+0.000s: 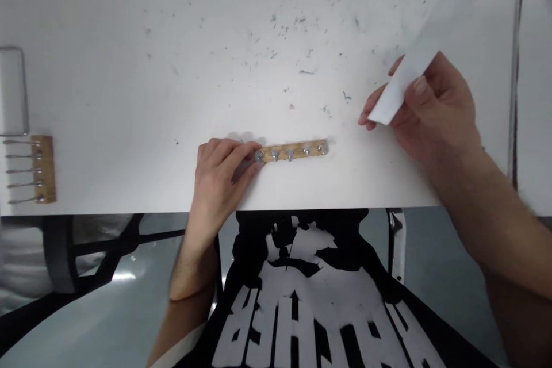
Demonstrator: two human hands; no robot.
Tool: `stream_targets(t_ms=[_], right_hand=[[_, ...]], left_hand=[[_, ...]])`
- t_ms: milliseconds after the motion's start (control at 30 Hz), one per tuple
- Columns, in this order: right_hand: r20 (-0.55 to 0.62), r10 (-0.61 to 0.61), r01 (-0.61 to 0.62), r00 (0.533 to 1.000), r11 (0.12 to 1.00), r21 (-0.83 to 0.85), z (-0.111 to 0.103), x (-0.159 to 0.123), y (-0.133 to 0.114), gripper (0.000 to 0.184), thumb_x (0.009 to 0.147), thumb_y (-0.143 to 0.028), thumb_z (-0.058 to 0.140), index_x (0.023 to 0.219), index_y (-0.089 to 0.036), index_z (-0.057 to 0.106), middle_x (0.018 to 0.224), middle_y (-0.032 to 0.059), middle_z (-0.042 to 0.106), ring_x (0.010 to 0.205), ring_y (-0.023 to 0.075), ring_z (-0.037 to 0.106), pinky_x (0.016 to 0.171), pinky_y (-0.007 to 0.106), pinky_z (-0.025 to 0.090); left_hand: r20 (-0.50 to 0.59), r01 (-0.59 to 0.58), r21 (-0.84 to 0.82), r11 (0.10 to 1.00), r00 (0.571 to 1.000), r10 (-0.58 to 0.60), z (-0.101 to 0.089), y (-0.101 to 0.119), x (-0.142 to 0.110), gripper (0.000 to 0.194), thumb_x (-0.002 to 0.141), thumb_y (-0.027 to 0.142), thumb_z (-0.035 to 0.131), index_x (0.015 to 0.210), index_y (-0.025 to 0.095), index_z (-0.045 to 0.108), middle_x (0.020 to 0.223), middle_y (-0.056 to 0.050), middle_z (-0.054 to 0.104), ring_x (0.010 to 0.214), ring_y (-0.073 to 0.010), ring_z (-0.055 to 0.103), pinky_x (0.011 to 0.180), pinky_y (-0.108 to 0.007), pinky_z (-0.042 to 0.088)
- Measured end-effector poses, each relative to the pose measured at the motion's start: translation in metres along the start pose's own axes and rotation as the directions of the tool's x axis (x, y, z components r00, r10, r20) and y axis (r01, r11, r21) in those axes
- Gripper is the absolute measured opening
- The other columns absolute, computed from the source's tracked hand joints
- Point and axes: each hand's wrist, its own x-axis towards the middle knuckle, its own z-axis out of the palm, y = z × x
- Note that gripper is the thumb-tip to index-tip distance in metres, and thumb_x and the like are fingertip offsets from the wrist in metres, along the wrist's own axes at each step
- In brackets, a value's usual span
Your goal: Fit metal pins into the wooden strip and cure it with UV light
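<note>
The left hand (pixel 222 164) pinches one end of the wooden bar (pixel 298 151) between thumb and fingers, apparently to steady it, leaving most knobs (pixel 290 154) exposed near the front edge of the table (pixel 129 69). The right hand (pixel 444 106) clasps a white strip (pixel 401 86), tilted, thumb uppermost, well apart from the bar; a pegged block (pixel 49 169) lies far left, beyond both hands.

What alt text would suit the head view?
The left hand pinches one end of a wooden strip bearing five grey knobs, while the right hand holds a white strip above a white table. At far left sits a wooden block with five metal shafts.
</note>
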Motion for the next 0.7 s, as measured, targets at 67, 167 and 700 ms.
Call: stream_targets(t_ms=[67,167,700], right_hand=[[-0.050,-0.025,0.025,0.998,1.000,-0.012,-0.001,0.001,0.002,0.079,0.071,-0.074,0.077,0.117,-0.016,0.049,0.093,0.0007,0.060,0.073,0.0085,0.064,0.062,0.023,0.053],[-0.078,-0.034,0.033,0.996,0.999,-0.014,0.000,0.001,0.005,0.078,0.070,-0.076,0.077,0.105,-0.012,0.048,0.084,0.0009,0.058,0.066,0.0044,0.058,0.054,0.017,0.043],[-0.078,-0.215,0.209,0.973,0.975,-0.079,0.006,-0.002,0.001,0.068,0.085,-0.062,0.070,0.123,-0.013,0.042,0.107,0.0078,0.063,0.074,0.0108,0.065,0.050,0.024,0.048]], left_hand=[[-0.005,0.001,-0.007,1.000,1.000,-0.001,0.001,0.000,0.000,0.022,0.097,0.027,0.067,0.120,0.025,0.069,0.099,-0.002,0.069,0.099,-0.0189,0.059,0.093,-0.037,0.046],[-0.004,0.006,-0.010,1.000,1.000,-0.006,0.002,0.000,0.001,0.022,0.098,0.028,0.065,0.119,0.026,0.069,0.099,-0.002,0.069,0.099,-0.0195,0.060,0.095,-0.037,0.046],[0.084,-0.003,-0.042,0.999,0.996,0.006,0.009,-0.001,0.022,0.021,0.096,0.032,0.066,0.116,0.027,0.071,0.095,-0.001,0.069,0.096,-0.0194,0.055,0.092,-0.037,0.040]])
